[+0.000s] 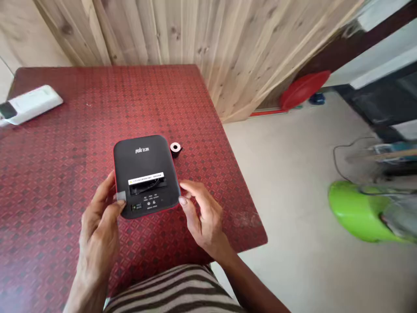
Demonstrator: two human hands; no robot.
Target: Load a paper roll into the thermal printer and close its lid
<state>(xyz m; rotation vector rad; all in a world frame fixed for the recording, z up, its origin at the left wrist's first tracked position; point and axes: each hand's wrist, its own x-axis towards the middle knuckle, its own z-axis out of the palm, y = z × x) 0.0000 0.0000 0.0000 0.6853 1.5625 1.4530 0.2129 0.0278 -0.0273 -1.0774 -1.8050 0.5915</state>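
Note:
A flat black device (143, 163) with rounded corners and a red edge is held above or on the table, a white logo at its far end. Across it runs a white warning label (146, 178) over a recessed slot (148, 186) with a dark wire inside. My left hand (100, 221) grips the left edge, its thumb on a small greyish tape-like piece (121, 196) at the near corner. My right hand (203, 213) pinches the right edge between thumb and fingers. Just beyond that edge stands a small black roll (176, 150) with a white ring-shaped top.
The red patterned table (156, 100) meets a wooden plank wall (182, 34). At its far left lies a white oblong object (34, 103) with a dark end. On the floor to the right are a green plastic object (355, 213), a cable (337, 161) and a red round object (304, 89).

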